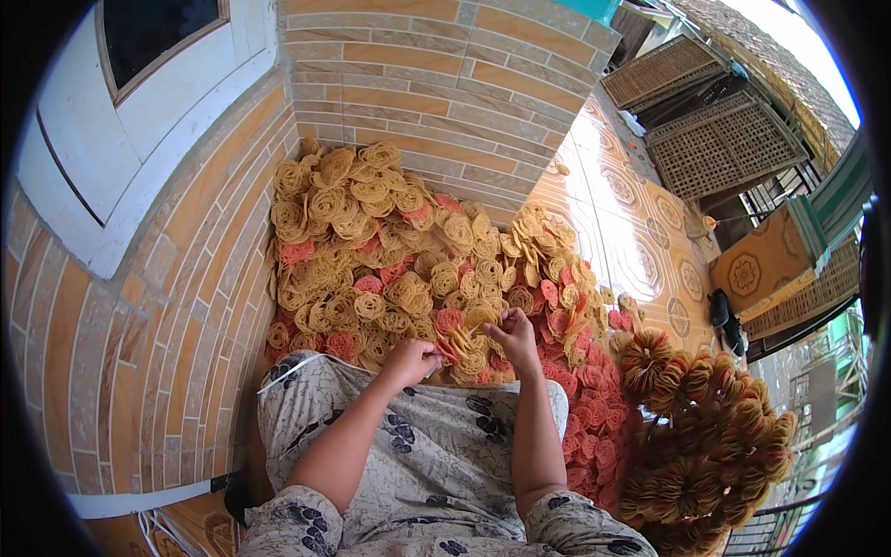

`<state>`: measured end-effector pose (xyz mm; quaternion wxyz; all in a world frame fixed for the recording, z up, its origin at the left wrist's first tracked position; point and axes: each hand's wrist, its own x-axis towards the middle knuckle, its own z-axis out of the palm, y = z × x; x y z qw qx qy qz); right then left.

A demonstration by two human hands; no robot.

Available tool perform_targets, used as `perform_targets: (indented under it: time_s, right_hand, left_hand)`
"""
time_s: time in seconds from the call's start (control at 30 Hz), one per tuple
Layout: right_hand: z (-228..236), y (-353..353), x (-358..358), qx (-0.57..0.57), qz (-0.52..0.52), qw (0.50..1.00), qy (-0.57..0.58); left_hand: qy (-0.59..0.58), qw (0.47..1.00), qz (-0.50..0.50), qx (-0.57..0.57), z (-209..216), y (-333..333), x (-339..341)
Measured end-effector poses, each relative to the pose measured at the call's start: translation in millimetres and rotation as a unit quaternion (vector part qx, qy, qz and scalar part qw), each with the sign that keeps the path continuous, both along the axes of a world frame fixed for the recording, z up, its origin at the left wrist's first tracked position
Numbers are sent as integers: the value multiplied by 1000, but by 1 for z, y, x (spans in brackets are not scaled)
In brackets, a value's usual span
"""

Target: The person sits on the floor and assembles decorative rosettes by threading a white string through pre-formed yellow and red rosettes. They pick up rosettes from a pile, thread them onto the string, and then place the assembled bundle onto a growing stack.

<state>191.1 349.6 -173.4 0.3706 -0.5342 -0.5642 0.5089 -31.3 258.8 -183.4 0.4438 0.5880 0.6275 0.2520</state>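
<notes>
Above my lap, my left hand (411, 363) is closed in a pinch on a small stack of red and yellow lacy discs (447, 349), which look like dried noodle crackers. To its right, my right hand (514, 338) pinches a yellow disc (480, 317). Any string running through the stack is too small to make out. Right in front of me, a wide pile of yellow discs (325, 200) mixed with red ones reaches up to the wall corner. Many red discs (594, 399) lie together beside my right knee. A thin white strip (290, 371) crosses my left knee.
Bundles of discs packed into rings (705, 436) stand at my right. Tiled walls (399, 74) close off the left and far sides, with a white door (158, 102) at left. Woven racks (729, 144) lean farther off. Dark shoes (726, 320) rest by a tiled ledge.
</notes>
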Motion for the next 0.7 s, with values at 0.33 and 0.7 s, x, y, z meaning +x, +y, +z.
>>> perform_targets:
  time_s: [0.33,0.7]
  right_hand:
    - [-3,1,1,-3,-12,999,38]
    - [-3,1,5,29,71,997,25]
  left_hand:
    - [-11,1000,14,-24,4,1,-2]
    - [-1,1000,13,-7,-4,2,-2]
